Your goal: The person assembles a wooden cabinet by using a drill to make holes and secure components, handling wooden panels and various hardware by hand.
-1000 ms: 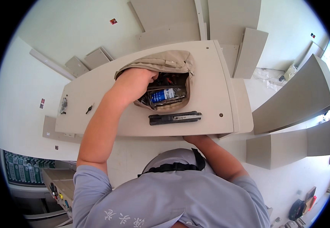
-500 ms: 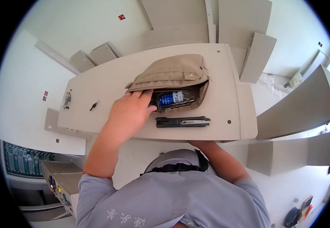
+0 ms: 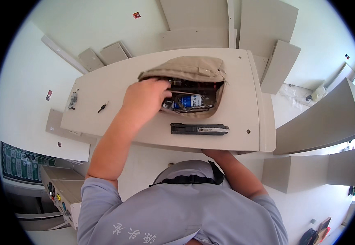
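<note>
A tan fabric tool bag [image 3: 194, 67] lies open on a pale wooden panel [image 3: 104, 87]. Dark tools and a blue-labelled item [image 3: 190, 101] show inside it. My left hand [image 3: 142, 100] rests at the bag's left side with its fingertips curled into the opening; what they touch is hidden. A long black tool [image 3: 199, 129] lies on the panel just in front of the bag. My right hand [image 3: 215, 154] is at the panel's near edge, mostly hidden beneath it.
A small dark screw-like piece [image 3: 101, 108] and a little bag of hardware [image 3: 72, 100] lie on the panel's left end. More pale panels [image 3: 267, 32] lie and lean around on the white floor. A beige box with switches [image 3: 61, 192] stands at lower left.
My left hand pulled back out of the bag toward its front-left edge, and its fingers are now in the opening again. The black tool and my right arm stayed put.
</note>
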`<control>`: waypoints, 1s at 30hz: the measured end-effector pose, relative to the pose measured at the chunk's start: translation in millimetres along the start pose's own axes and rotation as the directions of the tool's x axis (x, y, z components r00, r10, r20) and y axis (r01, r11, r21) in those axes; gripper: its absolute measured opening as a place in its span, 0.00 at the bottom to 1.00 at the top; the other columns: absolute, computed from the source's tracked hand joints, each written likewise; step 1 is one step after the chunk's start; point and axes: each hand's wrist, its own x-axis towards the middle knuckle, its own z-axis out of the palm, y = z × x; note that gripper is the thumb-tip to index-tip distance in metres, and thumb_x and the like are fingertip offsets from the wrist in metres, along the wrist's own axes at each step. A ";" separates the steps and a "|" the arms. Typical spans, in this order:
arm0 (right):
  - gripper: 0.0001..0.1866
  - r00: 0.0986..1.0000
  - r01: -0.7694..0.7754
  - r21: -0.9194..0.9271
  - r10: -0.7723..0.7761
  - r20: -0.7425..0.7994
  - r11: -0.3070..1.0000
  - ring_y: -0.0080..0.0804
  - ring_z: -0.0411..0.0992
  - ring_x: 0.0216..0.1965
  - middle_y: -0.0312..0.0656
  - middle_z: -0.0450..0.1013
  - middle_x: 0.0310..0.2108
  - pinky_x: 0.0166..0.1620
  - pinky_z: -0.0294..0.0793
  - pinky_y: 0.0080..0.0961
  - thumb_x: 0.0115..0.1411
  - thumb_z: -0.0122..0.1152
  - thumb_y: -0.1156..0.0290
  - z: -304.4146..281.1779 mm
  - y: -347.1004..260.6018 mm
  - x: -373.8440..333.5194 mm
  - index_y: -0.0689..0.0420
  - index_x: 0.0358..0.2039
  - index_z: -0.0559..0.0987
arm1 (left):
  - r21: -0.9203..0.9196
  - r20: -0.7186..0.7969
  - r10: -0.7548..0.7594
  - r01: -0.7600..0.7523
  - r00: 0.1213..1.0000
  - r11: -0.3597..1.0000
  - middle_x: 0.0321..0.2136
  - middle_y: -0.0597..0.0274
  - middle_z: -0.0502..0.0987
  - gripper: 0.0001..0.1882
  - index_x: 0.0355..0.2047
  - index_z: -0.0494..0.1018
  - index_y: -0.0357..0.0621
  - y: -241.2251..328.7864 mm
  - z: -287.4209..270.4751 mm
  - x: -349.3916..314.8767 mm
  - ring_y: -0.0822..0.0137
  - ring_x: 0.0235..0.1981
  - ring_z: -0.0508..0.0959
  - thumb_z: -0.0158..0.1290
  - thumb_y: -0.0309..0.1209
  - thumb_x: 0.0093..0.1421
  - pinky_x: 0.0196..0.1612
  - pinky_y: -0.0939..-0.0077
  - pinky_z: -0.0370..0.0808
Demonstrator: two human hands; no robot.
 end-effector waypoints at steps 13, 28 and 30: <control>0.10 1.000 0.018 -0.083 -0.016 0.023 0.996 0.49 0.79 0.42 0.48 0.81 0.39 0.46 0.77 0.47 0.60 0.61 0.69 -1.0 -2.6 0.4 0.56 0.41 0.84 | 0.051 -0.143 -0.073 0.081 0.987 0.995 0.30 0.59 0.81 0.07 0.36 0.83 0.49 1.5 5.3 11.3 0.52 0.32 0.82 0.63 0.34 0.58 0.35 0.59 0.79; 0.12 0.999 0.019 -0.088 -0.016 0.038 0.996 0.50 0.79 0.44 0.48 0.81 0.41 0.49 0.76 0.49 0.60 0.61 0.69 -1.3 -3.7 -1.7 0.55 0.44 0.84 | -0.172 -0.206 0.237 -0.273 0.950 0.947 0.42 0.60 0.82 0.16 0.41 0.82 0.43 11.4 -6.7 -46.8 0.55 0.44 0.79 0.70 0.29 0.50 0.47 0.63 0.78; 0.12 0.999 0.010 -0.085 -0.007 0.039 0.996 0.50 0.79 0.44 0.48 0.81 0.41 0.49 0.76 0.48 0.60 0.61 0.69 -0.2 -2.2 -3.4 0.55 0.44 0.84 | -0.075 -0.354 0.289 -0.335 0.889 0.939 0.44 0.57 0.81 0.14 0.39 0.82 0.42 -3.8 -10.5 -42.6 0.55 0.46 0.79 0.69 0.26 0.51 0.50 0.63 0.77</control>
